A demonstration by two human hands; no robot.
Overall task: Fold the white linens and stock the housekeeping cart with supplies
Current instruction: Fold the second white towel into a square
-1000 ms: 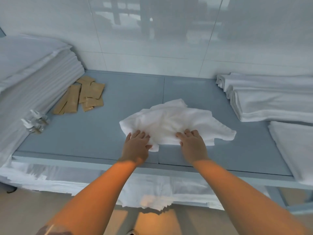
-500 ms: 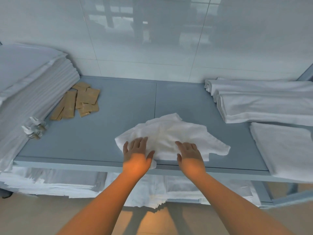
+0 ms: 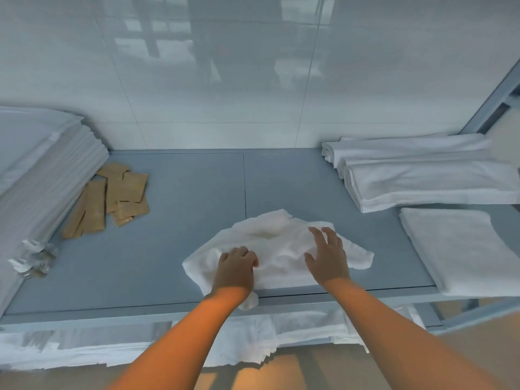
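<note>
A crumpled white towel (image 3: 281,243) lies near the front edge of the grey shelf (image 3: 174,215), one corner hanging over the edge. My left hand (image 3: 235,270) sits on its near left part with fingers curled into the cloth, gripping it. My right hand (image 3: 327,256) lies over the towel's right part with fingers spread and straight.
A tall stack of folded white linens (image 3: 42,175) fills the left side, with brown paper packets (image 3: 112,195) and small clear-wrapped items (image 3: 33,257) beside it. Folded white towels (image 3: 422,170) and a flat folded towel (image 3: 461,246) lie at right. More linens (image 3: 140,344) sit below.
My left hand has curled its fingers into the towel where it lay flat before. My right hand has shifted forward and to the right over the cloth, fingers spread.
</note>
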